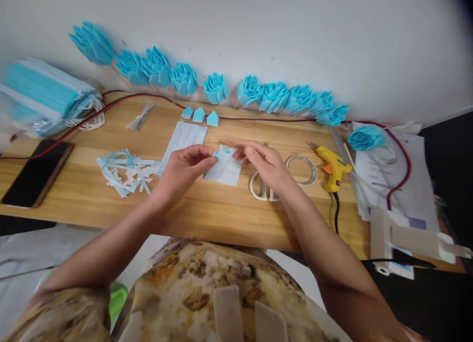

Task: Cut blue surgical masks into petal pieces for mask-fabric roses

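Both my hands meet over the middle of the wooden table [207, 214]. My left hand [183, 167] pinches the left edge of a small white and blue mask fabric piece [225, 167]. My right hand [264, 162] pinches its top right edge, fingers closed on it. The piece hangs just above the table. A flat white mask sheet [184, 137] lies behind my left hand. Three small folded blue petals [200, 115] sit in a row beyond it.
Blue fabric flowers [273, 95] line the wall. A mask stack [40, 98] and phone [37, 172] lie left, cut strips [123, 169] near my left wrist. White scissors [260, 187], a tape ring [305, 167] and a yellow glue gun [332, 167] lie right, papers [391, 179] beyond.
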`<state>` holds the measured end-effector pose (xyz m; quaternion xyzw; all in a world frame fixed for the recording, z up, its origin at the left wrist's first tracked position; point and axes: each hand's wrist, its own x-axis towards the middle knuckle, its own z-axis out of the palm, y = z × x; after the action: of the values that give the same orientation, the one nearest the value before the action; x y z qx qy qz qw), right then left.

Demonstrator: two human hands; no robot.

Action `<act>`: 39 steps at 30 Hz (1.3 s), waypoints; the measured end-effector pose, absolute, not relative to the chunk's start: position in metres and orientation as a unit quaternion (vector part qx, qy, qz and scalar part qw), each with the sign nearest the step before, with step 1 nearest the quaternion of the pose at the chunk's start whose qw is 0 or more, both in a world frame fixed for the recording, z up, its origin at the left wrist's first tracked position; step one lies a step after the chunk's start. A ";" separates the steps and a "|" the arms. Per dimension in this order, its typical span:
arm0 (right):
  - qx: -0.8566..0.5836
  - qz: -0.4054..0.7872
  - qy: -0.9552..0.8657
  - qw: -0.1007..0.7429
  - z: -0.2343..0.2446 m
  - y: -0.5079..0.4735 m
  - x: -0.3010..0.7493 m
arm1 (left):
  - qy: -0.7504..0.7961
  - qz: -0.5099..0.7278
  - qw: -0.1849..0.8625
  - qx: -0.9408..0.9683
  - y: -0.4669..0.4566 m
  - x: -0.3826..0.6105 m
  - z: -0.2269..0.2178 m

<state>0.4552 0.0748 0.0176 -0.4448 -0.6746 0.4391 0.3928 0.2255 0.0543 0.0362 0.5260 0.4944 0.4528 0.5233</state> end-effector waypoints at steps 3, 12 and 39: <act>-0.458 0.444 -0.604 0.479 0.018 0.070 0.451 | 0.484 0.489 0.603 0.403 0.071 0.241 0.034; -0.474 0.441 -0.606 0.462 0.019 0.059 0.438 | 0.465 0.496 0.607 0.411 0.074 0.261 0.018; -0.564 0.242 -0.568 0.549 0.009 0.059 0.434 | 0.576 0.517 0.475 0.418 0.065 0.256 0.012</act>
<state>0.4337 0.0590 0.0094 -0.5640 -0.5676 0.2418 0.5489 0.2563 0.0649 0.0123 0.4183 0.5762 0.5170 0.4750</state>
